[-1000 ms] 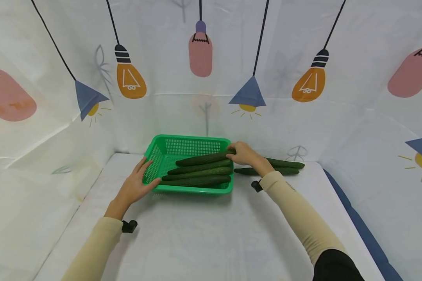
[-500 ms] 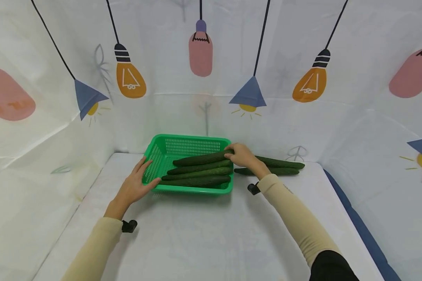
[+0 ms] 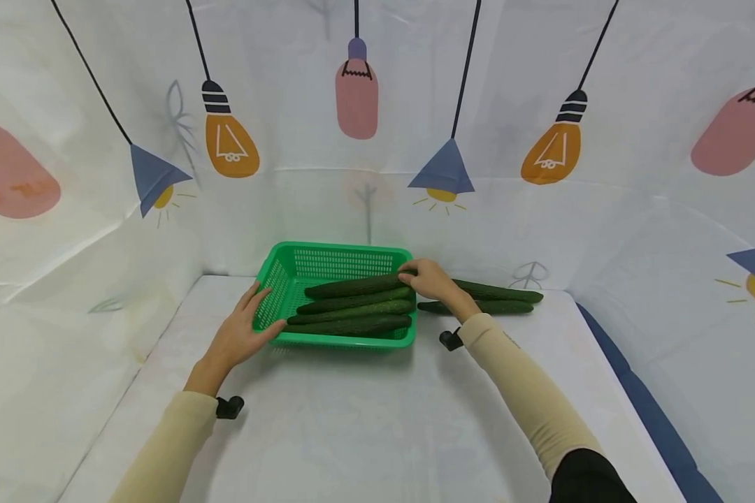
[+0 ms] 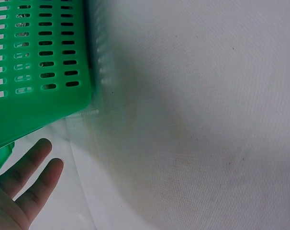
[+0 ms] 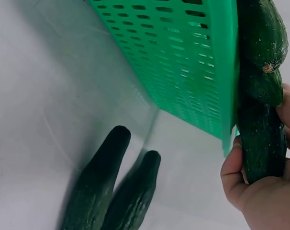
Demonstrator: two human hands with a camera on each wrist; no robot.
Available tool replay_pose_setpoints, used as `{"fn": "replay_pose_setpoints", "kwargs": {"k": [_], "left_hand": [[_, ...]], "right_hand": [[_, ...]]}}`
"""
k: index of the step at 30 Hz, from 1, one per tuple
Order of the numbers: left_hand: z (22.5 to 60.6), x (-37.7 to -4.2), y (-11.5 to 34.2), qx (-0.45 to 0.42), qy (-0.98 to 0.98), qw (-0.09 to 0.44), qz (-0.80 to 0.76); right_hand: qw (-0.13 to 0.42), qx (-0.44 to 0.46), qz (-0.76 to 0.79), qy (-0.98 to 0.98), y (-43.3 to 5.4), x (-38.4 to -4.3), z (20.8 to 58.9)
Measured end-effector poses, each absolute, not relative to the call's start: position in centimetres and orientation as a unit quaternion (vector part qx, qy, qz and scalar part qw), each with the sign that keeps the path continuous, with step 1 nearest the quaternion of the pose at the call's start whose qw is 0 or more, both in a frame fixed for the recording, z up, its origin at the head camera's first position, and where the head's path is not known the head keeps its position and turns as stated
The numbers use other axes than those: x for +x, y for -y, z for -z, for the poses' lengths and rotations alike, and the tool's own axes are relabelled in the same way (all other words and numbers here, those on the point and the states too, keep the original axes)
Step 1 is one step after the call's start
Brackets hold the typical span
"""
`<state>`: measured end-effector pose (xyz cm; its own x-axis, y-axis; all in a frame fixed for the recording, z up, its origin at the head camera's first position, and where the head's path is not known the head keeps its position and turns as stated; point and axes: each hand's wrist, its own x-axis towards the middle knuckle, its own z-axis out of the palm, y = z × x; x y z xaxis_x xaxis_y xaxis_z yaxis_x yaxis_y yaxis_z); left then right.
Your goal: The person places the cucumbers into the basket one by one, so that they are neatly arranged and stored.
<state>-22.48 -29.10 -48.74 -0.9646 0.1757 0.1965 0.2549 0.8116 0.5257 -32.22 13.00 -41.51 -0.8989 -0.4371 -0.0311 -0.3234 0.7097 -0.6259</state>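
Note:
A green plastic basket [image 3: 342,341] with slotted walls stands toward the back of the table, and several cucumbers [image 3: 352,325] lie side by side in it. At its right end, my right hand [image 3: 434,281] pinches the end of the rearmost cucumber [image 3: 352,287]. The right wrist view shows thumb and fingers around that cucumber [image 5: 262,146], just over the basket's rim [image 5: 224,72]. My left hand [image 3: 235,337] is spread at the basket's left front corner, fingers straight along its side. In the left wrist view, two fingers [image 4: 32,170] show beside the basket wall [image 4: 44,103].
Two more cucumbers, a rear one [image 3: 503,291] and a front one [image 3: 500,307], lie on the white table [image 3: 365,419] right of the basket, partly behind my right arm. A white cloth wall [image 3: 491,230] printed with lamps rises directly behind and at both sides.
My right hand has moved slightly left, and the rearmost cucumber has shifted left with it in the basket. The left hand stays where it was.

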Motion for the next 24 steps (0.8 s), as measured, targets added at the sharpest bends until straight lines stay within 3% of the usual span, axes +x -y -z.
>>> {"fn": "replay_pose_setpoints", "kwargs": {"k": [9, 24], "left_hand": [[48.9, -22.5, 29.1, -0.115, 0.949, 0.075, 0.284], [48.7, -22.5, 28.9, -0.111, 0.951, 0.072, 0.281]], "right_hand": [[0.087, -0.207, 0.318, -0.921, -12.9, -32.3, 41.9], [0.019, -0.252, 0.235, -0.939, -12.3, -32.1, 42.5]]}}
